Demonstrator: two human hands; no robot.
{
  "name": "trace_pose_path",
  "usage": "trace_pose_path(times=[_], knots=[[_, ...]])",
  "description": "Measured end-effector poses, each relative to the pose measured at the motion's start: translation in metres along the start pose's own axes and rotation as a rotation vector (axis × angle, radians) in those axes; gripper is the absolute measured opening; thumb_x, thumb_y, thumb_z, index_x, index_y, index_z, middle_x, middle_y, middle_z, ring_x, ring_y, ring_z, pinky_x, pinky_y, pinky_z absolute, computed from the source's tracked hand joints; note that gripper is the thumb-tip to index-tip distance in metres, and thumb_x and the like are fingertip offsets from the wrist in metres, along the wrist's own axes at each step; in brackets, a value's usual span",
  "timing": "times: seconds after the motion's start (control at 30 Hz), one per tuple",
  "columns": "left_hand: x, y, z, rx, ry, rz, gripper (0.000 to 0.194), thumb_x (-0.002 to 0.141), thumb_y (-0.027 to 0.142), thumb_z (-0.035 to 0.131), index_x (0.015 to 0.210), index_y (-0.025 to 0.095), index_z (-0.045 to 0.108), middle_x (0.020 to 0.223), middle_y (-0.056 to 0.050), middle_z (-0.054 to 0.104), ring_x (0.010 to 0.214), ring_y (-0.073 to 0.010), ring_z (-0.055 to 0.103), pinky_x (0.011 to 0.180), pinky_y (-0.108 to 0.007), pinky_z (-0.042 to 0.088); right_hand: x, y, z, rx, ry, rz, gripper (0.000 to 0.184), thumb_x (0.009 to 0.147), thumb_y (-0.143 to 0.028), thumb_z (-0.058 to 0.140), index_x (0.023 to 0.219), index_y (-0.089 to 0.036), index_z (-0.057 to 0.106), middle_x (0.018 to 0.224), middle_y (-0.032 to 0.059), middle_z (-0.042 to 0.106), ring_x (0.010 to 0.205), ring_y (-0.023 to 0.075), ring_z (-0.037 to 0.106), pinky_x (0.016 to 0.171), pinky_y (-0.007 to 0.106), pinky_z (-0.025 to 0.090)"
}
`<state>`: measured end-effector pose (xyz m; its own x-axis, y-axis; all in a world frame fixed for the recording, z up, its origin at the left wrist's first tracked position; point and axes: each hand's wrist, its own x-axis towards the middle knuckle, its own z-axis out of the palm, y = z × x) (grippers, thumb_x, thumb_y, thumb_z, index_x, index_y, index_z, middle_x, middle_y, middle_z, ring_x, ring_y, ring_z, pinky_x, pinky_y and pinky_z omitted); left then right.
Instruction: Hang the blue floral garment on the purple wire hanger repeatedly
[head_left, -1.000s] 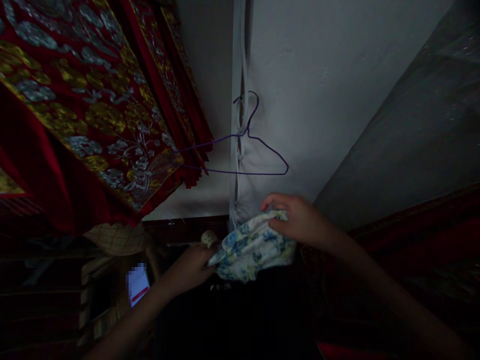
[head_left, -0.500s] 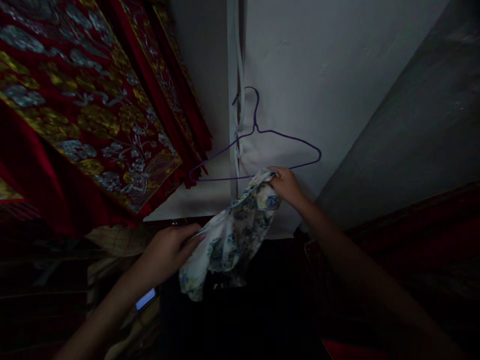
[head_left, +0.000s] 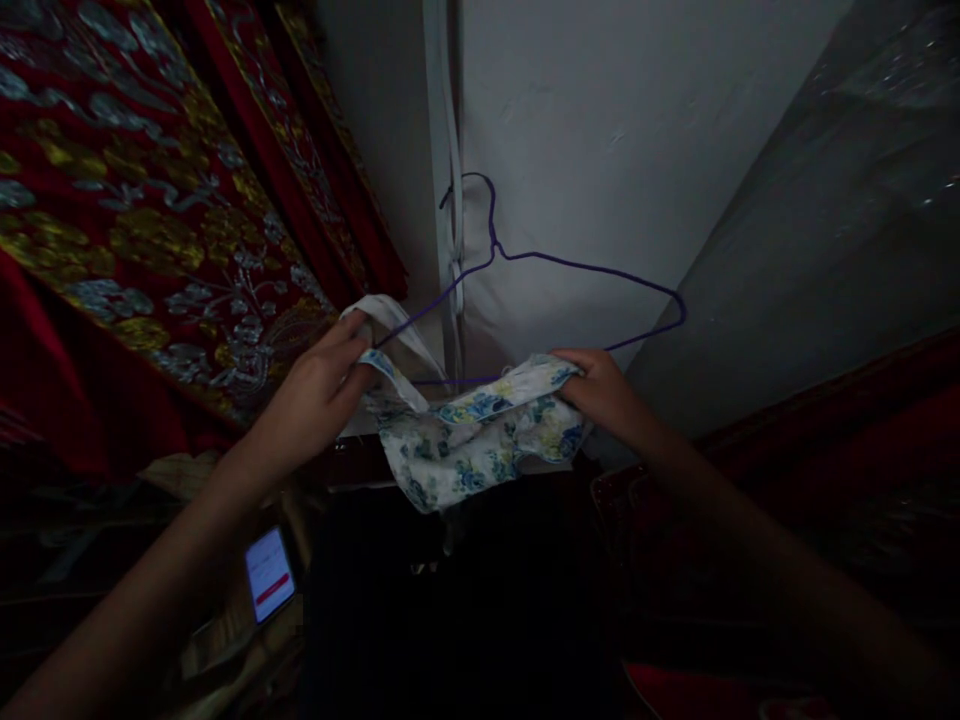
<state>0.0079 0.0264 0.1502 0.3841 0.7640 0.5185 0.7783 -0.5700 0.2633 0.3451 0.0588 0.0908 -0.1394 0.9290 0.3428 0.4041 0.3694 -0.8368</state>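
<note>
A white garment with blue and yellow flowers [head_left: 465, 450] is stretched between my two hands. My left hand [head_left: 319, 385] grips one end of its neckline, the fingers closed on the cloth at the hanger's left corner. My right hand [head_left: 600, 385] pinches the other end of the neckline below the hanger's lower bar. The purple hanger [head_left: 577, 263] hangs by its hook against the wall. Its left end passes into the garment's opening by my left hand; its right end is outside the cloth. The cloth hides part of the lower bar.
Red cloth with gold and silver embroidery [head_left: 187, 230] hangs at the left. White cords [head_left: 454, 130] run down the pale wall [head_left: 585, 120]. A lit phone [head_left: 270, 575] lies at the lower left. Clear plastic sheeting [head_left: 847, 190] covers something at the right. Below, it is very dark.
My left hand has risen from below the hanger to its left corner, bringing the garment's edge over that end. The garment is spread wider. My right hand still holds its side.
</note>
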Motion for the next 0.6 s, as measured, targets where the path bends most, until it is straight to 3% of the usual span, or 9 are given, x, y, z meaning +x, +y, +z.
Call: trace_pose_path(times=[0.13, 0.2, 0.27, 0.33, 0.4, 0.47, 0.53, 0.6], knots=[[0.026, -0.002, 0.007, -0.08, 0.185, 0.055, 0.028, 0.094, 0.021, 0.046, 0.112, 0.018, 0.067, 0.121, -0.009, 0.069, 0.118, -0.024, 0.064, 0.106, -0.039, 0.048, -0.014, -0.021, 0.011, 0.122, -0.081, -0.087, 0.032, 0.072, -0.02, 0.056, 0.093, -0.022, 0.08, 0.092, 0.0048, 0.078, 0.086, 0.0224, 0.07, 0.077, 0.033, 0.053], [0.034, -0.009, 0.01, -0.09, 0.21, 0.052, 0.03, 0.092, 0.017, 0.047, 0.113, 0.018, 0.068, 0.112, -0.007, 0.072, 0.107, -0.0219, 0.067, 0.101, -0.036, 0.05, -0.022, -0.03, 0.008, 0.102, -0.078, -0.098, 0.045, 0.072, -0.016, 0.057, 0.11, -0.024, 0.079, 0.094, 0.0041, 0.078, 0.083, 0.0203, 0.071, 0.073, 0.031, 0.053], [0.037, -0.017, 0.011, -0.091, 0.191, 0.077, 0.031, 0.091, 0.013, 0.046, 0.11, 0.017, 0.069, 0.109, -0.007, 0.073, 0.104, -0.0213, 0.067, 0.097, -0.035, 0.051, -0.026, -0.035, -0.002, 0.066, 0.059, -0.094, 0.063, 0.071, -0.013, 0.06, 0.133, -0.026, 0.069, 0.086, 0.0022, 0.076, 0.069, 0.0169, 0.067, 0.061, 0.027, 0.05], [0.036, -0.023, 0.011, -0.072, 0.186, 0.106, 0.032, 0.09, 0.011, 0.045, 0.108, 0.017, 0.07, 0.107, -0.007, 0.072, 0.102, -0.0211, 0.067, 0.094, -0.034, 0.051, -0.027, -0.037, -0.019, 0.058, 0.279, -0.105, 0.086, 0.069, -0.012, 0.067, 0.152, -0.026, 0.05, 0.075, -0.0005, 0.072, 0.057, 0.0143, 0.059, 0.05, 0.024, 0.043], [0.034, -0.026, 0.01, -0.057, 0.188, 0.131, 0.032, 0.089, 0.01, 0.044, 0.107, 0.018, 0.07, 0.106, -0.007, 0.072, 0.1, -0.021, 0.067, 0.092, -0.033, 0.051, -0.022, -0.037, -0.039, 0.042, 0.441, -0.092, 0.1, 0.066, -0.014, 0.075, 0.158, -0.022, 0.039, 0.071, -0.0014, 0.069, 0.052, 0.0124, 0.054, 0.046, 0.022, 0.038], [0.032, -0.028, 0.009, -0.053, 0.182, 0.143, 0.032, 0.088, 0.01, 0.045, 0.105, 0.019, 0.07, 0.106, -0.006, 0.072, 0.1, -0.0209, 0.067, 0.091, -0.033, 0.051, -0.014, -0.037, -0.061, -0.003, 0.448, -0.006, 0.093, 0.06, -0.018, 0.084, 0.148, -0.017, 0.055, 0.071, 0.001, 0.07, 0.052, 0.0113, 0.052, 0.045, 0.022, 0.036], [0.032, -0.03, 0.008, -0.052, 0.191, 0.127, 0.031, 0.088, 0.01, 0.046, 0.107, 0.02, 0.069, 0.106, -0.006, 0.072, 0.099, -0.0208, 0.067, 0.091, -0.033, 0.051, -0.007, -0.039, -0.079, -0.004, 0.337, 0.11, 0.066, 0.055, -0.025, 0.088, 0.119, -0.014, 0.077, 0.072, 0.0052, 0.072, 0.055, 0.0126, 0.057, 0.047, 0.024, 0.039], [0.033, -0.034, 0.006, -0.065, 0.251, 0.07, 0.029, 0.089, 0.012, 0.048, 0.109, 0.021, 0.067, 0.105, -0.005, 0.072, 0.098, -0.0204, 0.067, 0.09, -0.032, 0.051, -0.002, -0.043, -0.092, 0.082, 0.213, 0.19, 0.038, 0.054, -0.031, 0.09, 0.087, -0.015, 0.082, 0.069, 0.0071, 0.073, 0.055, 0.0149, 0.06, 0.047, 0.025, 0.042]])
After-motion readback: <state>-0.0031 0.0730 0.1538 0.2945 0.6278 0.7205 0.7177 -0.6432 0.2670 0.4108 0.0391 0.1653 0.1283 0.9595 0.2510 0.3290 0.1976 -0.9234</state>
